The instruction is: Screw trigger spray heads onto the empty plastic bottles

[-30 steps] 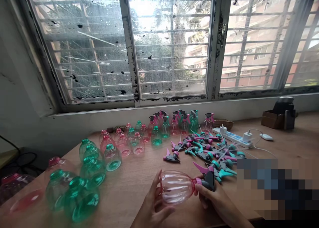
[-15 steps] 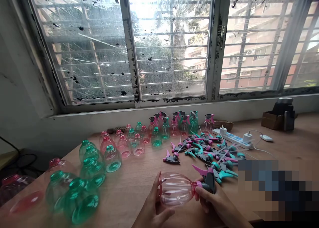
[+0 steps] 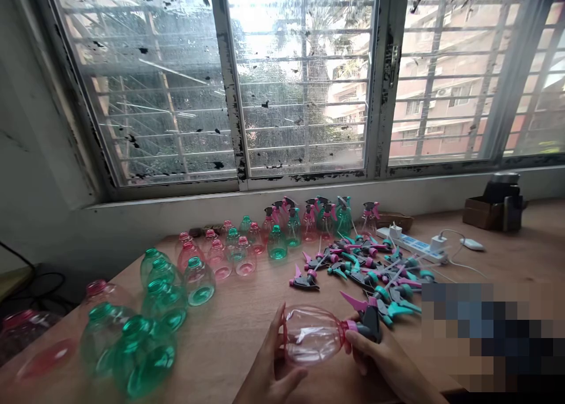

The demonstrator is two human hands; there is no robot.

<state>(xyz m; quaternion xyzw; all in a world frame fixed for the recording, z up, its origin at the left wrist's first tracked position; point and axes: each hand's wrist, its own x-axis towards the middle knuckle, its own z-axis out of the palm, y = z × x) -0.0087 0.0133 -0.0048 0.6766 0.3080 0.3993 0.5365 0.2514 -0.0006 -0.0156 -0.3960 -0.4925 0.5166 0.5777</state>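
A clear pink spray bottle [image 3: 311, 335] lies on its side just above the wooden table [image 3: 238, 315], held between both hands. My left hand [image 3: 269, 366] cups its base, fingers wrapped round it. My right hand [image 3: 379, 357] grips the grey and pink trigger head [image 3: 368, 320] fitted on the bottle's neck. A pile of loose trigger heads [image 3: 375, 268] in pink, teal and grey lies just beyond my right hand.
Several empty green and pink bottles [image 3: 150, 327] stand at the left. More bottles, some with trigger heads [image 3: 309, 218], line the wall under the window. A white power strip [image 3: 415, 245], a mouse [image 3: 471, 243] and a brown box [image 3: 485, 211] sit at the right.
The bottle has shifted down slightly in my hands; otherwise the hands keep the same grip and the table's objects stay put.
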